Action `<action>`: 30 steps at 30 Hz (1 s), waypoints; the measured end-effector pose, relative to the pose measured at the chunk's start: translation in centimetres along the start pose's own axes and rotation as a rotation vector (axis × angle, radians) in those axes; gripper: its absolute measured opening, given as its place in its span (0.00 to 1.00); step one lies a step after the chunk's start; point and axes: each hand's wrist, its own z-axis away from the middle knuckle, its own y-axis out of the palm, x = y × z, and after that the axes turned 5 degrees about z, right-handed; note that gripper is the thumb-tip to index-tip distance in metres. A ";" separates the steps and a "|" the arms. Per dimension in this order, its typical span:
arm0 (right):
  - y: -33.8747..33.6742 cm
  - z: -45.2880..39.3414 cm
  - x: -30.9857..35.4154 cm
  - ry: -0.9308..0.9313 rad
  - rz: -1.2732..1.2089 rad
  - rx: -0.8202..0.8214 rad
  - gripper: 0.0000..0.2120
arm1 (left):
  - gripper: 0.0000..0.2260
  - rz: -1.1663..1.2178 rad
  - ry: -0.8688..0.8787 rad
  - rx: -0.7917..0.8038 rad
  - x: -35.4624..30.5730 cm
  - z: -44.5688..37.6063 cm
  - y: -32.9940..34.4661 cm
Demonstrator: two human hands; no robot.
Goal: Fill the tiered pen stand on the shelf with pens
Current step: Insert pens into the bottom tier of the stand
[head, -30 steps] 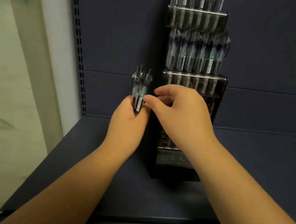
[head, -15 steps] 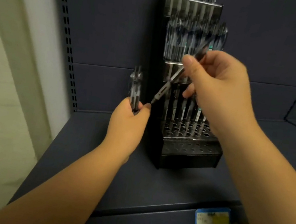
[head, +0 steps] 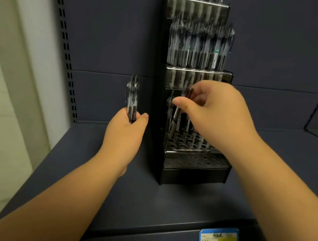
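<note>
- The stand (head: 195,161) sits on the shelf (head: 143,203), against the back panel; its upper tiers are already packed with upright pens (head: 199,46).
- The bottom tier is only started: a few pens stand in its back holes, and the front rows of holes look empty.
- The right hand (head: 215,115) pinches one pen (head: 177,112), tilted, its lower end near a back-left hole; whether it has entered cannot be told.
- The left hand (head: 126,134), just left of the stand, grips a small bundle (head: 131,98) upright.
- Judged: mostly done, the lowest tier left.
</note>
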 end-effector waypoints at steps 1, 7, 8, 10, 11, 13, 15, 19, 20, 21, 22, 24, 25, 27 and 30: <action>0.1 -0.1 0.0 0.004 0.005 0.015 0.13 | 0.10 -0.003 0.004 0.004 0.0 0.0 0.0; 0.6 -1.3 1.1 0.047 0.175 0.231 0.17 | 0.10 -0.030 0.017 0.012 0.2 -0.1 0.0; 1.0 -1.3 1.1 0.056 0.209 0.276 0.18 | 0.10 -0.030 0.016 0.014 0.2 -0.1 0.0; 1.6 -0.9 0.8 0.055 0.238 0.293 0.19 | 0.10 -0.027 0.010 0.009 0.1 -0.1 0.0; 1.8 -0.7 0.6 0.050 0.237 0.272 0.18 | 0.09 -0.024 0.005 0.004 0.1 -0.1 0.0; 2.0 -0.5 0.2 0.044 0.220 0.237 0.18 | 0.09 -0.013 0.002 -0.001 0.1 -0.1 -0.1; 2.0 -0.5 0.1 0.043 0.198 0.228 0.18 | 0.09 -0.004 0.006 0.005 0.2 -0.1 -0.1; 2.2 -0.5 -0.1 0.023 0.201 0.212 0.17 | 0.10 0.013 0.007 0.008 0.2 -0.1 -0.2; 2.2 -0.4 -0.1 0.021 0.199 0.204 0.17 | 0.10 0.015 0.007 0.010 0.1 -0.1 -0.2; 2.3 -0.4 0.0 0.019 0.195 0.198 0.16 | 0.10 0.015 0.006 0.012 0.1 0.0 -0.2; 2.3 -0.4 0.0 0.019 0.193 0.196 0.16 | 0.10 0.014 0.006 0.017 0.1 0.0 -0.1; 2.4 -0.4 0.1 0.023 0.194 0.194 0.16 | 0.10 0.007 0.010 0.026 0.1 0.1 -0.1; 2.4 -0.4 0.0 0.027 0.197 0.198 0.16 | 0.10 0.003 0.010 0.032 0.1 0.2 -0.1; 2.2 -0.1 -0.5 0.037 0.196 0.191 0.18 | 0.09 -0.001 0.012 0.037 0.0 0.2 -0.1; 1.8 0.7 -0.7 0.040 0.090 0.038 0.21 | 0.08 -0.006 0.027 0.042 -0.3 0.4 0.1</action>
